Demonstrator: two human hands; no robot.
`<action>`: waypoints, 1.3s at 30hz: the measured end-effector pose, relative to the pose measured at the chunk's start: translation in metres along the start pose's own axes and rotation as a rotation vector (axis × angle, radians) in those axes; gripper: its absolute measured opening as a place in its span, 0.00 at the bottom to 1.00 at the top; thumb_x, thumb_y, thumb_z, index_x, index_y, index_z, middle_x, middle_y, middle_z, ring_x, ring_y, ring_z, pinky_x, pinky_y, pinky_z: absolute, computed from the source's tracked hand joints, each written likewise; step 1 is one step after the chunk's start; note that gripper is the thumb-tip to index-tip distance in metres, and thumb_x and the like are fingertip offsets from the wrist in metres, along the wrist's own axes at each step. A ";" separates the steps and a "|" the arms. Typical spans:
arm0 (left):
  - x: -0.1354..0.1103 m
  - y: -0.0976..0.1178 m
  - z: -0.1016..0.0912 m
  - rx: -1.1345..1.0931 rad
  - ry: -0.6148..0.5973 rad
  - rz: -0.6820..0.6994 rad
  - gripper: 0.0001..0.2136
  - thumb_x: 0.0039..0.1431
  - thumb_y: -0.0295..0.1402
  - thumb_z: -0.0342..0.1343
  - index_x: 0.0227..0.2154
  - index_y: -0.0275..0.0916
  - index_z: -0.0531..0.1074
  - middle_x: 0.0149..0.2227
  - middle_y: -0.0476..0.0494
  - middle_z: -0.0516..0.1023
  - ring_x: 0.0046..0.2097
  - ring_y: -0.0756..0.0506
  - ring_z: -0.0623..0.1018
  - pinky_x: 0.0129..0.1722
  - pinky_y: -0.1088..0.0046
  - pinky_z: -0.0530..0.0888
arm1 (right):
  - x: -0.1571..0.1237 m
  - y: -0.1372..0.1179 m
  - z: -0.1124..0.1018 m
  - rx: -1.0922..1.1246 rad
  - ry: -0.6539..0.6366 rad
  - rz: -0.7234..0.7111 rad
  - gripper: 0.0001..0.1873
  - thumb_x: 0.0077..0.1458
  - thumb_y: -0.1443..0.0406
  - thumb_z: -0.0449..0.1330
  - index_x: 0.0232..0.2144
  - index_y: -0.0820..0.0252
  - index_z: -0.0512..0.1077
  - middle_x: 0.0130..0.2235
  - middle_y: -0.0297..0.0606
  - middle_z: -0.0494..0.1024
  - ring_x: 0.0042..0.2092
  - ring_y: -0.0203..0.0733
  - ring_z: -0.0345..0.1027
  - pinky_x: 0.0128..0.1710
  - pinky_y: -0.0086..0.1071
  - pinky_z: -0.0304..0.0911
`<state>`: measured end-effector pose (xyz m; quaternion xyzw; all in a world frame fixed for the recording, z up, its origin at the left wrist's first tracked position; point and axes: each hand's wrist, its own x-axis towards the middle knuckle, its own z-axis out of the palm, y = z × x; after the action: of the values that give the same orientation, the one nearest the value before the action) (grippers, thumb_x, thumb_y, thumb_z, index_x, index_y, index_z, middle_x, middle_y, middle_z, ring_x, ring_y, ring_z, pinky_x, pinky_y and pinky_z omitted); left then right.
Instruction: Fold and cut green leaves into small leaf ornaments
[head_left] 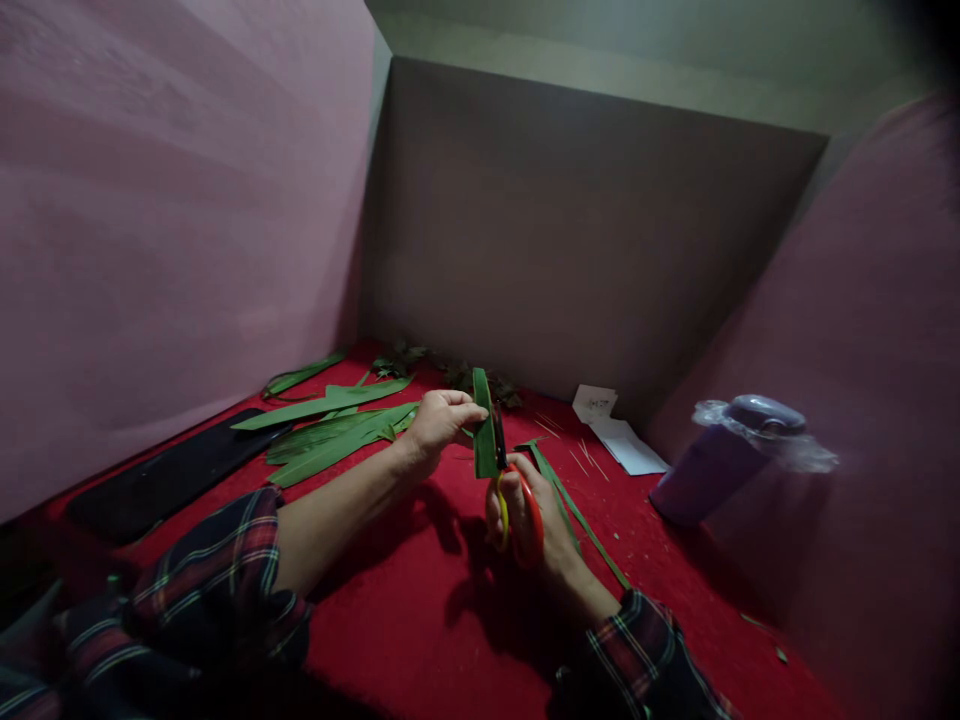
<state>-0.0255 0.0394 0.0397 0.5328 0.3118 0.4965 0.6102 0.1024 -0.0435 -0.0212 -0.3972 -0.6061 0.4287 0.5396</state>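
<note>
Between thumb and fingers, my left hand (441,425) pinches a strip of green leaf (483,440), held upright above the red cloth. My right hand (536,510) grips a pair of scissors (534,525) with red and yellow handles. The dark blades point away from me and lie along the right edge of the leaf strip; whether they are parted is hard to make out. Several long green leaves (337,445) lie to the left, beyond my left forearm. A narrow leaf strip (577,510) rests on the cloth beside my right hand.
A dark flat board (165,480) lies at the left. Small leafy sprigs (405,360) sit at the back. Thin sticks (589,455), folded white paper (626,445) and a purple container with plastic wrap (712,470) are at the right. Pink walls flank the red cloth (405,600).
</note>
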 end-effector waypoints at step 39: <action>-0.005 -0.006 0.005 -0.005 -0.072 -0.091 0.07 0.37 0.27 0.58 0.15 0.34 0.64 0.16 0.48 0.69 0.19 0.52 0.70 0.18 0.76 0.69 | -0.001 -0.005 0.000 -0.047 0.051 0.015 0.22 0.51 0.46 0.52 0.34 0.58 0.60 0.18 0.24 0.61 0.14 0.29 0.55 0.12 0.22 0.55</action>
<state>-0.0210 0.0330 0.0340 0.5341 0.3122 0.4494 0.6445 0.1027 -0.0459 -0.0172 -0.4249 -0.5991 0.4082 0.5422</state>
